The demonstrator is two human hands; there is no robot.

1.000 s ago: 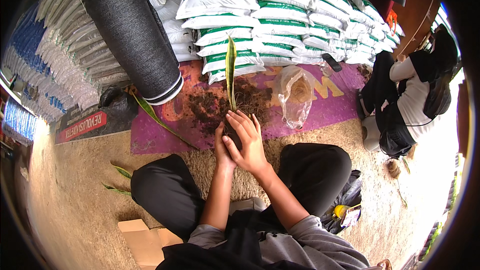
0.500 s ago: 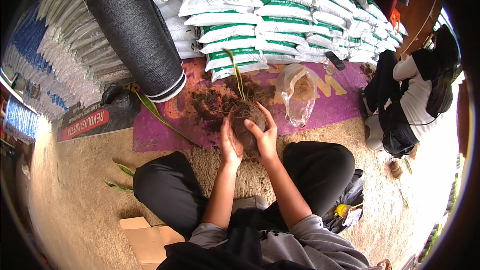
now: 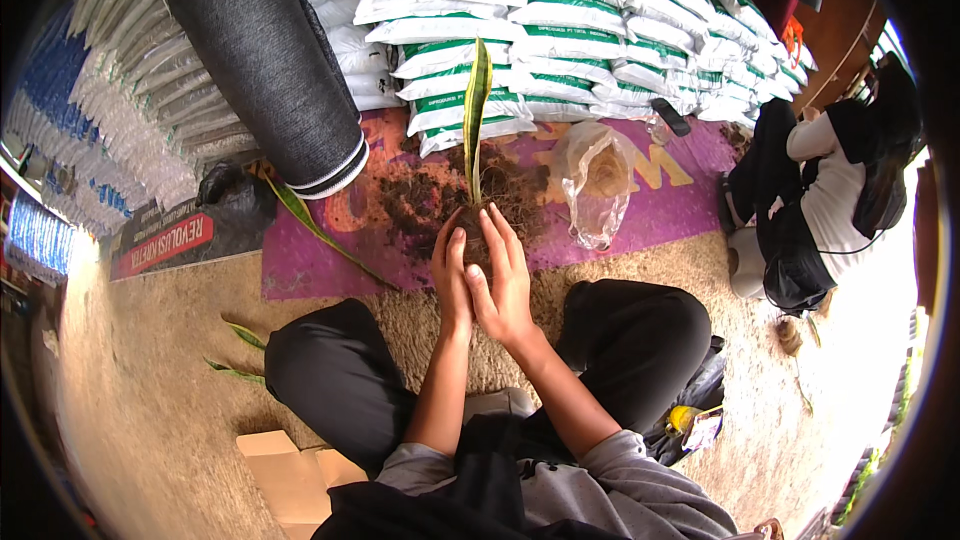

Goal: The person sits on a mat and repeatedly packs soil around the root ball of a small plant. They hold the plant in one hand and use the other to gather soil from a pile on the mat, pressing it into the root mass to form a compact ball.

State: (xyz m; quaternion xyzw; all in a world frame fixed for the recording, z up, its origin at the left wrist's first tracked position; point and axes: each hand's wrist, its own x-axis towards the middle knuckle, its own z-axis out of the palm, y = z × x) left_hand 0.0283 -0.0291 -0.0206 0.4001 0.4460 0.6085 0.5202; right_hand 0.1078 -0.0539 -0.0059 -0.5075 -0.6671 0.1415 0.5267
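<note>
A snake plant (image 3: 477, 105) with one upright, yellow-edged green leaf stands between my hands, its roots and soil at the base. My left hand (image 3: 453, 275) presses on the near left side of the root ball. From the right, my right hand (image 3: 502, 285) cups the same ball, and the palms nearly meet. Most of the root ball is hidden behind my fingers. Loose dark soil (image 3: 412, 208) and stringy roots are spread around it on a purple printed sheet (image 3: 300, 275). A clear plastic bag (image 3: 600, 185) with brown matter inside stands to the right.
Stacked white-and-green sacks (image 3: 450, 35) rise at the back, with a black mesh roll (image 3: 270, 60) at left. A cut leaf (image 3: 320, 230) lies on the sheet's left. Cardboard (image 3: 285, 480) is near my left leg. Another person (image 3: 825, 180) sits at right.
The plant's leaf has turned its broad side into view and stands straighter. My hands have drawn closer together around the root ball, with the right fingers now stretched forward.
</note>
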